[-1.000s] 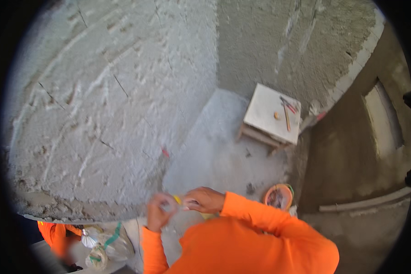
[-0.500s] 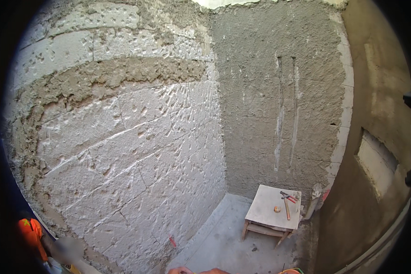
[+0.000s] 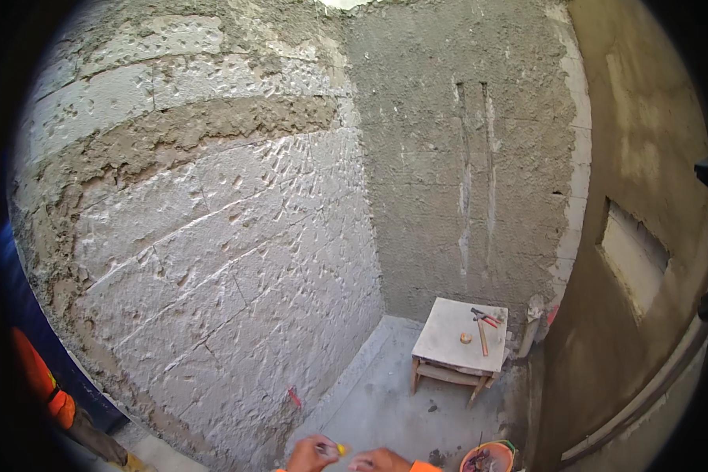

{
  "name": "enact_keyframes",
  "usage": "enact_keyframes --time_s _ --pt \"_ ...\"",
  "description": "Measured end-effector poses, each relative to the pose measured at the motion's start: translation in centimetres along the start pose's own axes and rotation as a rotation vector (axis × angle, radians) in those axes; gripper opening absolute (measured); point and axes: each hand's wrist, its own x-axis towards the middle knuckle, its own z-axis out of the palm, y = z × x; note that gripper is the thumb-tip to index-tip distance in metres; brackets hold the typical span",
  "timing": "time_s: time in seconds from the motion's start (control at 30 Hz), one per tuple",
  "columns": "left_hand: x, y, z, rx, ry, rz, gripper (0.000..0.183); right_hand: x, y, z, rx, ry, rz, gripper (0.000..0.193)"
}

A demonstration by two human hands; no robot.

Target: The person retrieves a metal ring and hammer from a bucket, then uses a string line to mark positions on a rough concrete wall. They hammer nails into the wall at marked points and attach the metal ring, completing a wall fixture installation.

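My left hand (image 3: 310, 454) is at the lower edge, its fingers curled in a pinch. A small yellow object (image 3: 341, 449) sits at its fingertips, too small for me to name. Just to the right is my right hand (image 3: 379, 460), with an orange sleeve (image 3: 425, 466) behind it. Its fingers are drawn together near the yellow object, a small gap apart from it. What the right fingers hold, if anything, I cannot make out. Both hands are above the grey floor (image 3: 370, 393), in front of the rough white block wall (image 3: 212, 275).
A small wooden table (image 3: 440, 338) bears red-handled pliers (image 3: 488, 318), a hammer (image 3: 483, 338) and a small round roll (image 3: 466, 338). An orange bucket (image 3: 492, 450) stands at lower right. A red object (image 3: 294, 397) is at the wall. Another person in orange (image 3: 43, 377) is at far left.
The view has tilted downward and turned slightly right, so more of both hands and the bucket shows. The yellow object has come into sight. The other person now appears bent lower at far left.
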Motion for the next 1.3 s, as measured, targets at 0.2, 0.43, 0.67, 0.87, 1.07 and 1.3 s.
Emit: enact_keyframes --time_s 0.2,0.43,0.67,0.87,1.07,1.3 --pt "1.8 -1.1 2.3 -0.774 -0.514 0.034 0.047 -0.8 3.0 -1.1 0.478 -0.019 0.262 0.021" --pt "5.0 -0.7 -0.7 0.148 -0.261 -0.067 0.026 -2.3 1.9 1.9 0.170 0.119 0.276 0.027" --pt "4.8 -3.7 0.5 -0.868 -0.551 -0.096 0.029 -0.8 5.0 1.5 0.552 0.054 0.401 0.018" --pt "7.2 -3.9 -1.7 0.024 -0.097 0.336 0.024 -0.6 2.1 3.5 0.199 0.103 0.395 0.020" --pt "6.4 -4.3 -1.5 -0.586 -0.676 -0.057 0.024 1.0 3.9 0.0 0.392 0.139 0.432 0.017" --pt "10.4 -4.2 -1.6 -0.301 -0.055 0.283 0.021 2.8 2.6 6.4 0.109 0.323 0.385 0.016"
